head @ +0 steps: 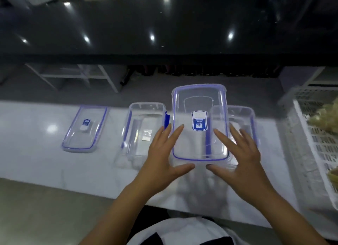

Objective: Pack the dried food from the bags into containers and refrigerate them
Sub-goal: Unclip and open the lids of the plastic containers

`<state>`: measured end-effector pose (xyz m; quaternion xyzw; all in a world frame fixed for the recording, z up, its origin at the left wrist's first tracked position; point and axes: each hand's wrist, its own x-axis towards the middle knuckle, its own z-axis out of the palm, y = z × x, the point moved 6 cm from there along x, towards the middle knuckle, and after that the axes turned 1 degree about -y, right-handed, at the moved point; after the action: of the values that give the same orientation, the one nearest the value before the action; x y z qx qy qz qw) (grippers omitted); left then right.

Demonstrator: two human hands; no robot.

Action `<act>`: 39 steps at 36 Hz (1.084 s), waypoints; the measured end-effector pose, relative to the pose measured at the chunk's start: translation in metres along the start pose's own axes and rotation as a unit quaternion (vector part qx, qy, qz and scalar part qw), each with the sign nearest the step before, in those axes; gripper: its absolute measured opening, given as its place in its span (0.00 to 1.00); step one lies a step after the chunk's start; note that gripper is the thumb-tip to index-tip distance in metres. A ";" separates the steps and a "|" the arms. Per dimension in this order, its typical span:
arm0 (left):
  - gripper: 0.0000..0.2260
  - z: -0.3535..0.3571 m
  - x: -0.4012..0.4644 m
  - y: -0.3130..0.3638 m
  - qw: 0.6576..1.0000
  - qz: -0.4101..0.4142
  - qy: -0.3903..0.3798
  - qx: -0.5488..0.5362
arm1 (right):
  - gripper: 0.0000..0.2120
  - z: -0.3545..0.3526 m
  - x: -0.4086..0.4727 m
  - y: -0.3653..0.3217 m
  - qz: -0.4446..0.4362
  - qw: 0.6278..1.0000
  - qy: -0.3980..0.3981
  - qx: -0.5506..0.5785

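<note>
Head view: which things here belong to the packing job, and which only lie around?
For the job:
- lid held between left hand and right hand
- open containers
- spare lid
- basket with dried food

Lying about:
- dark counter
- white shelf frame

1. We have bare white counter (36, 164) along the near edge and at far left, past the flat lid (84, 128).
2. Two open containers (144, 127) (241, 124) flank the raised lid (200, 122), blocking the middle.
3. The white basket (311, 135) walls off our right side.
4. The dark shelf (164, 58) overhangs the back.
</note>
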<state>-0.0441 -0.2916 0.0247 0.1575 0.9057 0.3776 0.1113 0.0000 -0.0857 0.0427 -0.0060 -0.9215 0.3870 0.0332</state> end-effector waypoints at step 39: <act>0.45 -0.239 -0.020 -0.383 0.995 -0.033 -0.015 0.088 | 0.41 0.399 0.113 -0.203 0.071 0.986 -0.120 -0.095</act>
<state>-0.1792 -0.7086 -0.0841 0.1423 0.9384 0.2900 0.1229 -0.1365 -0.5082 -0.0844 -0.0276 -0.9486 0.2968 -0.1060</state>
